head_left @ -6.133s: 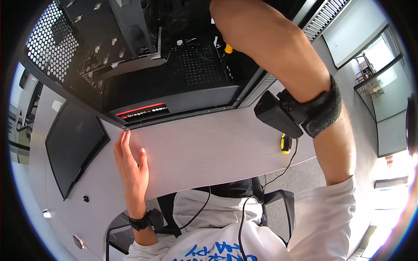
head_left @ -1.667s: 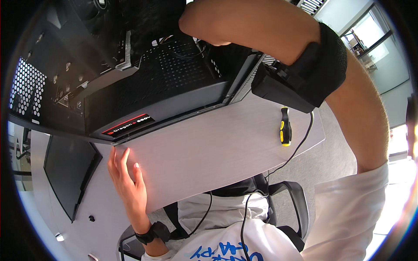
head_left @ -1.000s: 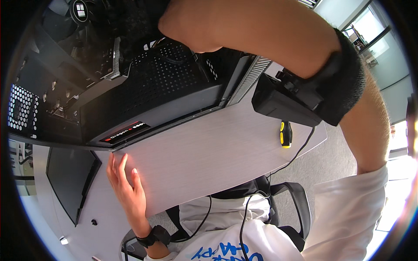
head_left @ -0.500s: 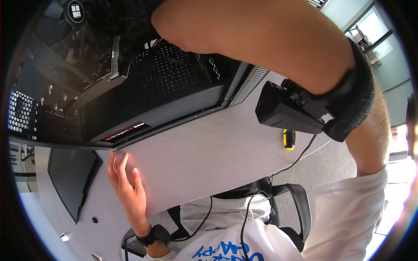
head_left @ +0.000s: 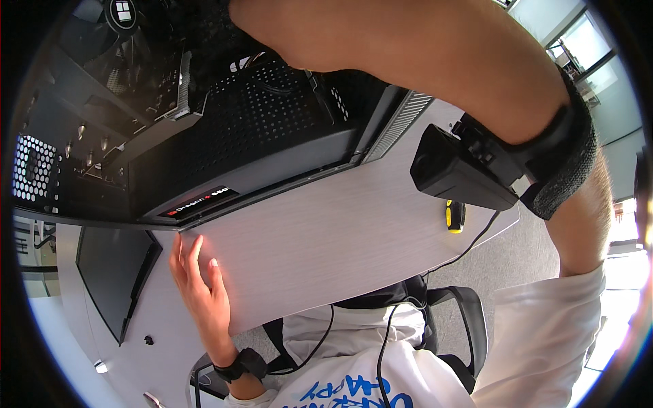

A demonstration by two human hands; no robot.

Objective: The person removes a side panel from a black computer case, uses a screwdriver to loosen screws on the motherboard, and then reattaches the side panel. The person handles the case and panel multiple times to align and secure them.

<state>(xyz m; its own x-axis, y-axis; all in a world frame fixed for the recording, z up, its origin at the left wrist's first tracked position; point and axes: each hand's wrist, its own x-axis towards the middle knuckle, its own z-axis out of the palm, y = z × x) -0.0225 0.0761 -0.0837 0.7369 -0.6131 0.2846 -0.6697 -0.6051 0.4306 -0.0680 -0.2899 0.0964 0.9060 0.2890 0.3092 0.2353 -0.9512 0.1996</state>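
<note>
An open black computer case (head_left: 272,149) takes up the upper left, its perforated power-supply cover (head_left: 265,102) and a graphics card (head_left: 163,119) showing inside. At the case's lower front corner my left hand (head_left: 204,285) lies open on the table, fingers apart, fingertips close to the bottom edge. My right arm arches across the top, and my right hand (head_left: 286,27) reaches over the inside of the case. Its fingers are lost in the dark at the upper edge, so what they touch is hidden. A round cooler cap (head_left: 122,12) with a lit square mark sits at the top left.
A yellow-and-black tool handle (head_left: 455,217) lies on the table (head_left: 306,245) near its right edge. The black box (head_left: 452,170) on my right wrist strap trails a cable. A dark flat panel (head_left: 115,275) rests at the left. A chair armrest (head_left: 469,319) stands near my right side.
The right forearm and its wrist box have shifted slightly to the right. The case appears a little higher and farther right in view. My left hand stays open in nearly the same place.
</note>
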